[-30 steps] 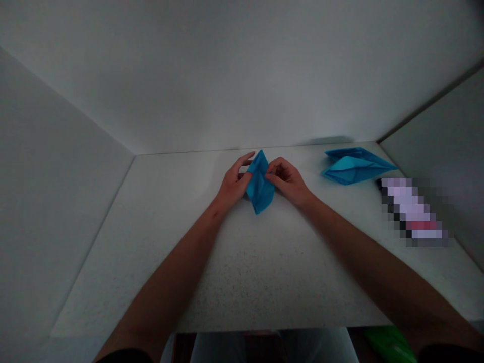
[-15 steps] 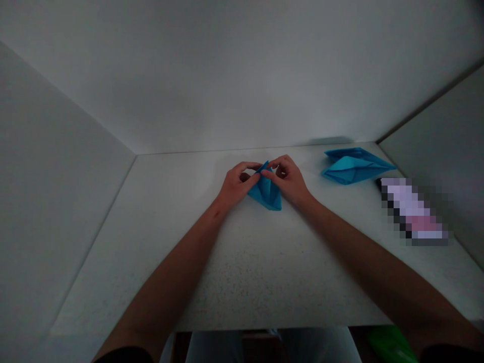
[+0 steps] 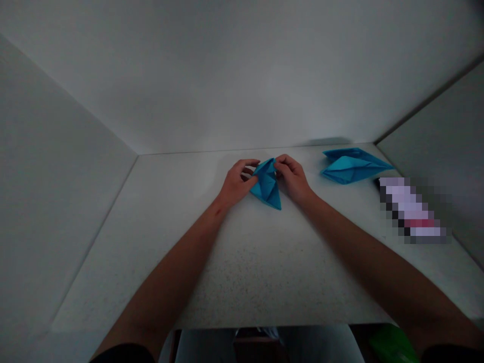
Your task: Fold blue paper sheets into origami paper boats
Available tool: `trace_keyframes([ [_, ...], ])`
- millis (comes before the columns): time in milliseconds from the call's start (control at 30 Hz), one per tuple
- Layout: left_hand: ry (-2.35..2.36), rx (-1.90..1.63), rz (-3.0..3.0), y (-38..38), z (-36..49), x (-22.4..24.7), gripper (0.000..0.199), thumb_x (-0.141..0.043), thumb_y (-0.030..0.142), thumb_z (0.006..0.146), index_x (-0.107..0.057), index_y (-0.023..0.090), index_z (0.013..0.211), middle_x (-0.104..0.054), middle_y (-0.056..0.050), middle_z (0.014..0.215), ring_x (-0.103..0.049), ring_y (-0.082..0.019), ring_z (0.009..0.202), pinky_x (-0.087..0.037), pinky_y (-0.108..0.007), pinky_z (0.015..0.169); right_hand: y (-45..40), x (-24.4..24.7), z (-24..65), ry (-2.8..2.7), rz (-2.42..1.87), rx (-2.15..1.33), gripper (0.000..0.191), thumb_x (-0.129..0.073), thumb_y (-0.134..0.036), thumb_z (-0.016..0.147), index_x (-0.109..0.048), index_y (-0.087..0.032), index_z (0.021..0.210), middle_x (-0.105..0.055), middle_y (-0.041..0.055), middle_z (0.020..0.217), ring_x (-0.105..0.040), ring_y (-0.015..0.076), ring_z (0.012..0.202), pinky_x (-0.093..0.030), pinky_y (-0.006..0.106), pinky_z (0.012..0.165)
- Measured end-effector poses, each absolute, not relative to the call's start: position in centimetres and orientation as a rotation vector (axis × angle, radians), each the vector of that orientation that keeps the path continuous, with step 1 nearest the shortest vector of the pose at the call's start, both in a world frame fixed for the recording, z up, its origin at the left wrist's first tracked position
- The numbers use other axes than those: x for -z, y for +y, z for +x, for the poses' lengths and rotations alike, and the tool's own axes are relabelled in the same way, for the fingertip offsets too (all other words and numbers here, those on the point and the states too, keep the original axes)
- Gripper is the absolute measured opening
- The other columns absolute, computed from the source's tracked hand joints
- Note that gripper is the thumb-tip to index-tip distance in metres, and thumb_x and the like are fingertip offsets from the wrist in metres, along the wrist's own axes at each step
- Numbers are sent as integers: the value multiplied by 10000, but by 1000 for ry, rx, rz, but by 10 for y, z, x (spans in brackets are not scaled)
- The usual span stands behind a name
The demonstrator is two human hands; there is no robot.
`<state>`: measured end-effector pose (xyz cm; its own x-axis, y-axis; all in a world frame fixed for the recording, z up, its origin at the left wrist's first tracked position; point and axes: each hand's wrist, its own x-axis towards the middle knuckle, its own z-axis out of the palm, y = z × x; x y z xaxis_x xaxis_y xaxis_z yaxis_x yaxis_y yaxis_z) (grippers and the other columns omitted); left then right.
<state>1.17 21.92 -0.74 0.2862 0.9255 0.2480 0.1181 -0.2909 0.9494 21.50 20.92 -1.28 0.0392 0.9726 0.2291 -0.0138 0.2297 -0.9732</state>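
Observation:
Between my two hands, just above the white table, is a folded piece of blue origami paper (image 3: 267,185) with pointed corners and several creases. My left hand (image 3: 238,181) grips its left edge, the thumb on the near face and the fingers curled behind. At the upper right corner, my right hand (image 3: 292,175) pinches the paper between thumb and index finger. A second blue origami piece (image 3: 351,169), long with pointed ends and raised flaps, lies apart to the right of my right hand.
A phone-like item with a pixelated screen (image 3: 410,206) lies at the table's right side. White walls enclose the white table (image 3: 242,272) at the back, left and right. Something green (image 3: 393,344) shows below the front edge at right.
My right hand has shifted slightly right with the paper's top corner, and the paper's folds are spread wider. My left hand stays at the left edge.

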Motion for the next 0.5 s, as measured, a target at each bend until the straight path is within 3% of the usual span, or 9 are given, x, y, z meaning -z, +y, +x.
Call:
trace_keyframes([
  [200, 995, -1184, 1555, 225, 11, 14, 333, -718, 259, 915, -726, 214, 1245, -759, -125, 1298, -735, -200, 1068, -607, -312, 842, 208, 10, 217, -1175, -997, -1086, 324, -717, -523, 878, -558, -260, 776, -503, -11, 717, -486, 170, 664, -443, 313, 613],
  [500, 975, -1097, 1539, 221, 11, 10, 301, -755, 366, 910, -769, 215, 1170, -792, -91, 1163, -717, -149, 791, -568, -262, 686, 221, 21, 225, -1075, -1018, -1012, 568, -667, -806, 885, -456, -281, 839, -408, -15, 730, -467, 196, 671, -438, 334, 601],
])
